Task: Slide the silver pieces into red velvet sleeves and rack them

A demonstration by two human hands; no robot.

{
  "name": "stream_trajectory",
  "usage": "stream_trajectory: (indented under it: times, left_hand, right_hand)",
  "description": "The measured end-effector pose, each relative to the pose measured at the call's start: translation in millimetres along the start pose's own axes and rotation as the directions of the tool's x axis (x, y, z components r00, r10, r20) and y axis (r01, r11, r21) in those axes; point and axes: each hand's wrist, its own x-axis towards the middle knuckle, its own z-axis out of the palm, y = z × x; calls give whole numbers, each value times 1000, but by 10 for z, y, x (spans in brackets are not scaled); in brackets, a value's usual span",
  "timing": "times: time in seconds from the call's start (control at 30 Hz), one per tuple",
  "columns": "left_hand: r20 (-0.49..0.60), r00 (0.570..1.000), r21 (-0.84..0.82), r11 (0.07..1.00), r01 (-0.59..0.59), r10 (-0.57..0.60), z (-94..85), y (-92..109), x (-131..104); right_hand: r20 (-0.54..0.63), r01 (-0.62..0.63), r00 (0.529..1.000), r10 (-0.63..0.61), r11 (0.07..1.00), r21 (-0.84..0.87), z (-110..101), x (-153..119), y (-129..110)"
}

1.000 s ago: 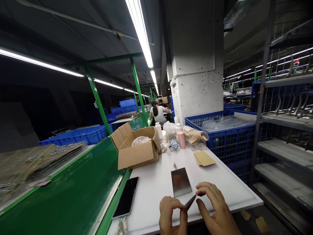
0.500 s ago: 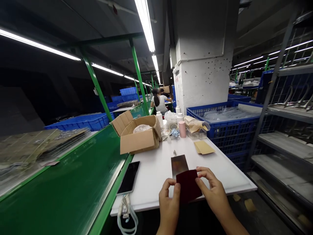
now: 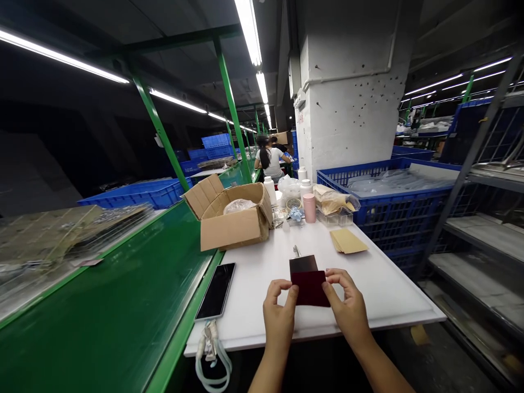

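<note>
A dark red card-like piece (image 3: 310, 289) is held up between both hands above the front of the white table (image 3: 262, 273). My left hand (image 3: 280, 308) pinches its left edge between thumb and fingers. At the right edge, my right hand (image 3: 346, 303) pinches it the same way. Just behind the piece lies a dark rectangular plate (image 3: 303, 263), its near part hidden by the red piece. A small metal item (image 3: 296, 250) rests beyond the plate. Further back on the right sits a stack of tan sheets (image 3: 349, 241).
A phone (image 3: 216, 291) lies at the table's left edge, with a looped cable (image 3: 213, 357) below it. An open cardboard box (image 3: 233, 230), bottles (image 3: 309, 208) and bags stand at the back. Left runs a green conveyor (image 3: 123, 295); right are blue crates (image 3: 388, 218) and a rack.
The red piece, tilted before, is now level and slightly higher in view, both hands still on it. More of the dark plate's near part is covered. The view has shifted slightly.
</note>
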Motion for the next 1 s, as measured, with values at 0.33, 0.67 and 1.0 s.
stream_trajectory:
  times: [0.33, 0.67, 1.0]
  left_hand:
    - [68, 989, -16, 991, 136, -134, 77, -173, 339]
    - [-11, 991, 50, 989, 137, -137, 122, -200, 331]
    - [-39, 986, 37, 986, 161, -160, 143, -220, 338]
  right_hand:
    - [-31, -65, 998, 63, 995, -71, 210, 256, 386]
    - [-25, -63, 998, 62, 995, -75, 244, 288, 455]
    - [-31, -66, 997, 64, 996, -63, 244, 291, 463]
